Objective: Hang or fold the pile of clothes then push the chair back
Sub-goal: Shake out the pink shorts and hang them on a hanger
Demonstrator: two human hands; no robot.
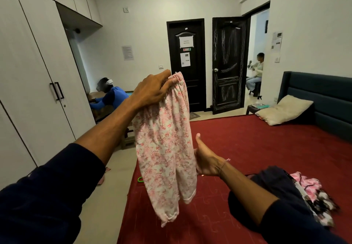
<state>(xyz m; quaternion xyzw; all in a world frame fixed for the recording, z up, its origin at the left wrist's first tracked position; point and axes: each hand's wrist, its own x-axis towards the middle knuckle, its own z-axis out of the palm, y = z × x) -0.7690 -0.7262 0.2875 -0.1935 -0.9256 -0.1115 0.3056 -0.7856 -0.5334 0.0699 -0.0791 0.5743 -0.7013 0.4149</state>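
The left hand (pixel 152 89) pinches the waistband of floral trousers (pixel 165 148), letting them hang straight over a red bed (pixel 247 148), apparently for folding. The right hand (pixel 206 160) steadies their edge, thumb raised, fingers hidden. More clothes (pixel 304 192) wait beside it; white wardrobes (pixel 34 72) line the room.

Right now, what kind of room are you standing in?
It looks like a bedroom. There is a big bed with a red cover, a pillow leaning on its dark headboard, and a tall white wardrobe along the wall.
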